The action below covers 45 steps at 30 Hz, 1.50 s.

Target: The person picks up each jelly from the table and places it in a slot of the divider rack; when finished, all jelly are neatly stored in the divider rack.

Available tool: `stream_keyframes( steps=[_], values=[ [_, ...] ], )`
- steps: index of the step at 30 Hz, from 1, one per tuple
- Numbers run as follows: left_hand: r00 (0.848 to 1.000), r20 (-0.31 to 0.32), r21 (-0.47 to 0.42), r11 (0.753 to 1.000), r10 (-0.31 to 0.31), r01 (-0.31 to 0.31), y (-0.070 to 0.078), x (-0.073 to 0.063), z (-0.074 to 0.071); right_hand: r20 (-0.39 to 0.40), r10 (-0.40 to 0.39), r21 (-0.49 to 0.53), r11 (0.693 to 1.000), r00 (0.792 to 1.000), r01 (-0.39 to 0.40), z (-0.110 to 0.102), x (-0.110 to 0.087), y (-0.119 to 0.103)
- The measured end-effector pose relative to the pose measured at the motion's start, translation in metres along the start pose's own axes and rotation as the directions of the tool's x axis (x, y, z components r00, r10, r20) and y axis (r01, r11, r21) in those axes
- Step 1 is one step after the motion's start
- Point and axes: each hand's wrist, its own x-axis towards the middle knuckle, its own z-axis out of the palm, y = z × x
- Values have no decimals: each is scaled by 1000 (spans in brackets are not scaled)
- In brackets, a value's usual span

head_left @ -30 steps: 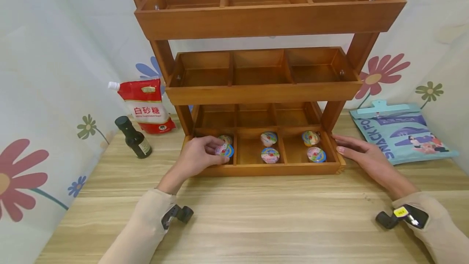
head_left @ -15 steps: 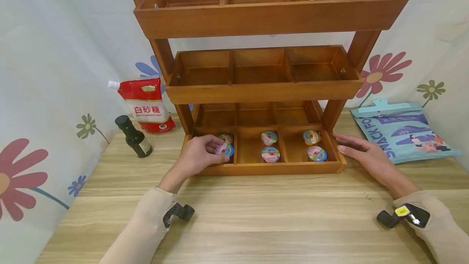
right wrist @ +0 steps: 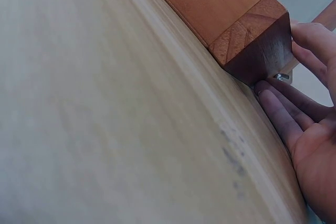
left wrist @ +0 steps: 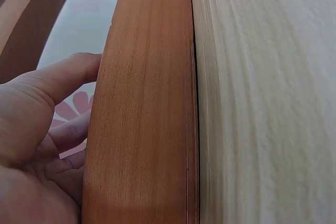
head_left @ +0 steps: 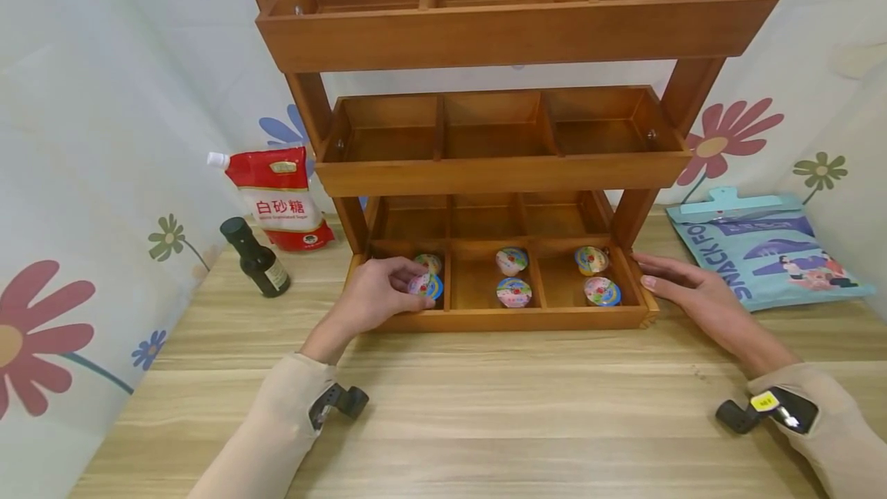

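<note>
A brown wooden three-tier rack [head_left: 499,319] stands on the table, with small foil-lidded jelly cups in its bottom tier. My left hand [head_left: 377,295] reaches into the left compartment and grips a jelly cup [head_left: 431,286] near the front; another cup [head_left: 429,262] sits just behind it. In the left wrist view, the front board [left wrist: 142,108] hides that cup from sight. My right hand [head_left: 700,299] rests with extended fingers against the right end of the bottom tier, as the right wrist view also shows beside the end board [right wrist: 257,56].
Two cups stand in the middle compartment [head_left: 478,279] and two in the right one. Left of the rack are a red sugar pouch [head_left: 284,202] and a dark bottle [head_left: 256,259]. A light blue snack bag [head_left: 769,249] lies to the right.
</note>
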Motion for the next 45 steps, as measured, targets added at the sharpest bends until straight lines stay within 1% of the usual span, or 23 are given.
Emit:
stream_keyframes(
  steps=[8, 16, 24, 30, 35, 42, 45],
  values=[
    [1000, 0, -3, 1000, -6, 6, -1, -2, 0, 9, 11, 11, 1000, 1000, -11, 1, -1, -1],
    [999, -8, 52, 998, -35, 35, 2, -4, -2, 16, 11, 32, 999, 1000, -11, 1, 0, -3],
    [999, -14, 79, 996, -45, 46, 4, -2, -1, 1, 10, 23, 1000, 1000, -10, 0, -1, -1],
    [999, 6, 76, 996, -44, 44, 4, -1, -4, -3, 5, 13, 1000, 1000, -5, 1, -2, -1],
    [999, 22, 52, 998, -42, 41, 3, -1, -6, -6, -1, 8, 1000, 1000, 1, 0, -3, -3],
    [998, 30, 63, 996, -60, 58, 1, -1, -7, -6, -1, 5, 1000, 1000, 1, 0, -2, -4],
    [998, 32, 54, 997, -57, 55, 1, -1, -7, -7, -9, 6, 1000, 1000, 9, 0, -2, -4]
  ],
)
